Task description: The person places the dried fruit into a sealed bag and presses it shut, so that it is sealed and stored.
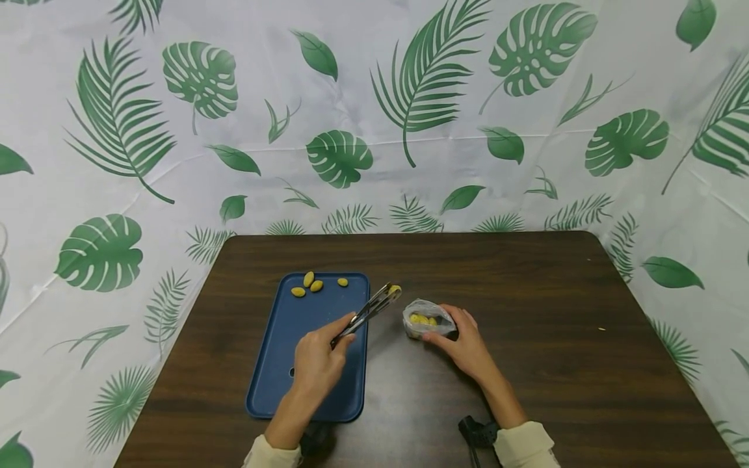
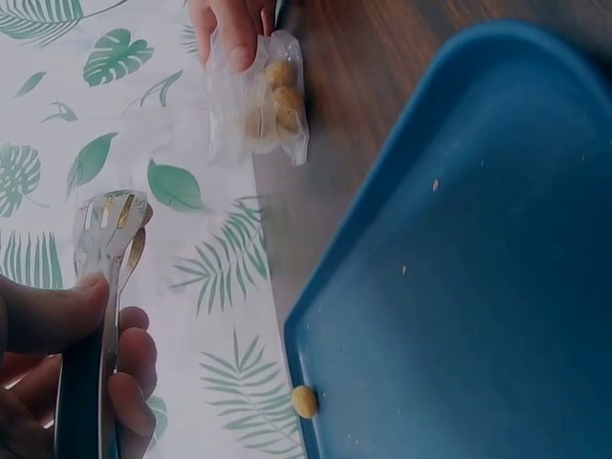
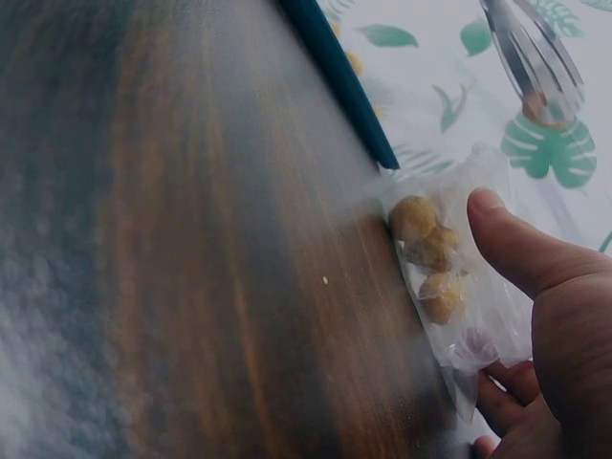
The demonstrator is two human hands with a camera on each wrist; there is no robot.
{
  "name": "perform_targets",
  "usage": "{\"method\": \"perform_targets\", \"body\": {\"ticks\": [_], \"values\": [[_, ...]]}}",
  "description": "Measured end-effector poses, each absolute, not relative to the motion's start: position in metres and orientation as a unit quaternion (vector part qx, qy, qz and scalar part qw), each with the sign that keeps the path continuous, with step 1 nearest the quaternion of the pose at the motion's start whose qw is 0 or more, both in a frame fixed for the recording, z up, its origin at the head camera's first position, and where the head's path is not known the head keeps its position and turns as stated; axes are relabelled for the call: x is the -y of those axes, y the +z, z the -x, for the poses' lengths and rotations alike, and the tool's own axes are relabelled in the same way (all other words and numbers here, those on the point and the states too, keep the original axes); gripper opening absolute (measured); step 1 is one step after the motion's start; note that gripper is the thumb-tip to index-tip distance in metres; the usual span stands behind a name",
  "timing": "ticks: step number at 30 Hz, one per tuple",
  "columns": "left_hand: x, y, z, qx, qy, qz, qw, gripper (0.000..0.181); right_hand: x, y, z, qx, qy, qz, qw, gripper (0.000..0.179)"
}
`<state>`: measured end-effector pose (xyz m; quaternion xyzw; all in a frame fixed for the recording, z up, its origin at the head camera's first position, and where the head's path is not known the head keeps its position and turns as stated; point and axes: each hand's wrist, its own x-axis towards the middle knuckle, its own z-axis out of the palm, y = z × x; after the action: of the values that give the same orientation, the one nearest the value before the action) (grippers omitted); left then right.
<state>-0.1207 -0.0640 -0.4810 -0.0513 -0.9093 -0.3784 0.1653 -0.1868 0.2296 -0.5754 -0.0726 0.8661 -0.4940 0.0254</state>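
- Yellow piece (image 1: 396,290), between the tips of the tongs (image 1: 365,315) the left hand (image 1: 318,359) grips: likely light, firm, apt to roll; squeeze its middle gently.
- Right hand (image 1: 468,346) pinches the bag (image 2: 232,124): thin, probably limp; hold near its mouth.
- Four pieces (image 1: 316,285) lie on the tray (image 1: 275,357).

Holds left forearm (image 1: 294,414) and right forearm (image 1: 502,396) angled forward and inward, with the left grip (image 1: 318,361) curled, thumb (image 2: 53,316) opposite the fingers (image 2: 136,359), and the right grip (image 1: 470,350) cupped more widely, thumb extended apart from the bent fingers.
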Motion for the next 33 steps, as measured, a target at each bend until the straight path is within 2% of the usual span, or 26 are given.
{"method": "perform_targets", "body": {"ticks": [18,33], "values": [[0.047,-0.485,0.118,0.914,-0.369,0.094,0.138,0.037,-0.229,-0.574,0.188,-0.864,-0.497,0.078,0.027,0.073],[0.034,-0.492,0.120,0.913,-0.351,0.140,0.154,0.038,-0.231,-0.575,0.187,-0.867,-0.492,0.083,0.009,0.071]]}}
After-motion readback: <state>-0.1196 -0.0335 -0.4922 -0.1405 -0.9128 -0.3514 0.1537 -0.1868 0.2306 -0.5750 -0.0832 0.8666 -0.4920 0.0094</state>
